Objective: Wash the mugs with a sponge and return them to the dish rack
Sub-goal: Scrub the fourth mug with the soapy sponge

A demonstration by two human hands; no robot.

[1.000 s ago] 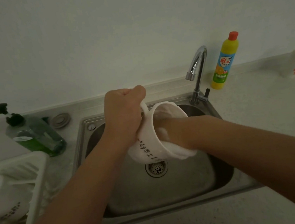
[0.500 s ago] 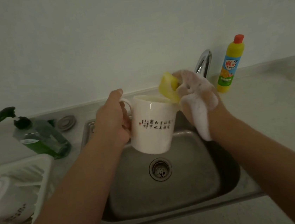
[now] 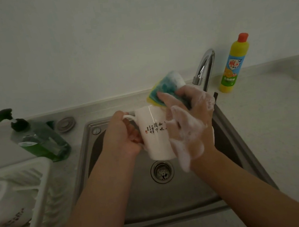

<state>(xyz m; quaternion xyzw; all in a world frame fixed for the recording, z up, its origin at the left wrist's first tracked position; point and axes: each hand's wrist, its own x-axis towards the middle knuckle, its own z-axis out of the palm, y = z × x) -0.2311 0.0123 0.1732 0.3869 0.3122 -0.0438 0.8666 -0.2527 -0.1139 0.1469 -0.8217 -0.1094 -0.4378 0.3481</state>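
A white mug [image 3: 155,131] with black lettering is held upright above the steel sink [image 3: 173,194]. My left hand [image 3: 123,135] grips its handle on the left side. My right hand [image 3: 188,120], thick with foam, holds a yellow and green sponge [image 3: 162,88] against the mug's rim and right side. Foam hangs down from that wrist. At the lower left a white dish rack [image 3: 33,182] holds another white mug [image 3: 2,201] lying on its side.
A curved tap [image 3: 204,68] rises behind the sink, no water running. A yellow detergent bottle [image 3: 232,66] stands to its right. A green pump soap bottle [image 3: 38,139] and a sink plug [image 3: 65,124] sit at the left. The drain [image 3: 162,171] lies below the mug.
My right hand came out of the mug with the sponge and now holds it at the rim and outer side. The mug turned from tilted to upright.
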